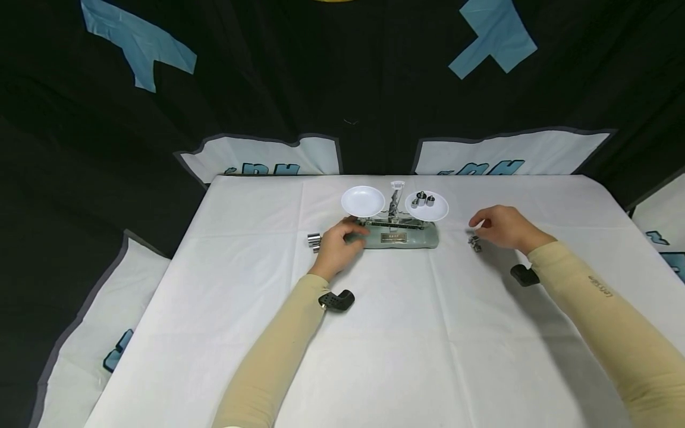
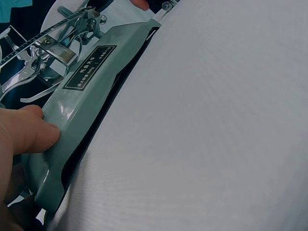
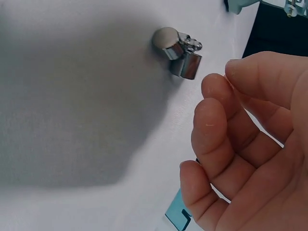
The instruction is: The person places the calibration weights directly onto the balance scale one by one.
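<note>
A green balance scale (image 1: pixel 409 238) with two white pans stands at the far middle of the table. My left hand (image 1: pixel 338 245) grips the left end of its base, the thumb (image 2: pixel 43 137) lying on top; the other fingers are mostly hidden behind. The left pan (image 1: pixel 363 202) is bare, and the right pan (image 1: pixel 442 209) bears several small metal weights (image 1: pixel 421 198). To the right of the scale my right hand (image 1: pixel 503 226) hovers with loosely curled fingers, thumb close to the index fingertip, nothing visible between them. Small metal weights (image 3: pixel 175 50) lie clustered on the cloth just beyond those fingertips.
More shiny cylindrical weights (image 1: pixel 314 241) are on the table to the left of my left hand. A white cloth (image 1: pixel 385 333) covers the table. Dark curtains (image 1: pixel 374 89) with pale blue patches hang behind its far edge.
</note>
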Demonstrator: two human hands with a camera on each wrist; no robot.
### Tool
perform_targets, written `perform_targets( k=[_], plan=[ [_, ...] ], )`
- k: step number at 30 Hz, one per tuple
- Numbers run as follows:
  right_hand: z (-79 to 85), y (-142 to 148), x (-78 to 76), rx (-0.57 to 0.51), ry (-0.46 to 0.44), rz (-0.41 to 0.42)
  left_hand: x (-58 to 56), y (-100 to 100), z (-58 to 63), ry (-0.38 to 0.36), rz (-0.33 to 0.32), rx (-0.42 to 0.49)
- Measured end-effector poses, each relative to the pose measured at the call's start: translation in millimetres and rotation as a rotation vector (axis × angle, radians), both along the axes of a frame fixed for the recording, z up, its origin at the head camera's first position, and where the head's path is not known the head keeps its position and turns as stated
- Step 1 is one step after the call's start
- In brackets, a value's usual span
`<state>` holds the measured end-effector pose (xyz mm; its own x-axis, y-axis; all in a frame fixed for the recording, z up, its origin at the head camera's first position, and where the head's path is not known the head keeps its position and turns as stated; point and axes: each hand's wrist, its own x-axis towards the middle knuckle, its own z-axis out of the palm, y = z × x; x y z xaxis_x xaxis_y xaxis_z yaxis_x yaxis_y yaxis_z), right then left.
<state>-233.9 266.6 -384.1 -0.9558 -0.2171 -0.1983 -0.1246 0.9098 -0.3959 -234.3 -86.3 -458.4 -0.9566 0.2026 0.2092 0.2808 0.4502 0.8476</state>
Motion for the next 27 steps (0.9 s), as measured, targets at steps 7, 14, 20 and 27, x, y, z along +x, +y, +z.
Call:
perform_targets(
  k=[7, 14, 20, 27],
  plan=[
    [-6.1, -2.7, 1.1, 0.010, -0.041, -0.018, -0.6, 0.6, -0.2, 0.005, -0.008, 0.007],
    [-12.5, -4.6, 1.3, 0.033, -0.036, -0.012, -0.7, 1.1, -1.4, 0.009, -0.007, -0.009],
    [-14.0, -4.3, 0.4, 0.057, -0.020, 0.014, -0.9, 0.6, -1.4, 0.008, -0.007, -0.010],
    [-17.5, -8.8, -1.6, 0.112, -0.012, 0.017, -1.3, -0.6, -1.9, 0.005, -0.004, -0.017]
  ],
)
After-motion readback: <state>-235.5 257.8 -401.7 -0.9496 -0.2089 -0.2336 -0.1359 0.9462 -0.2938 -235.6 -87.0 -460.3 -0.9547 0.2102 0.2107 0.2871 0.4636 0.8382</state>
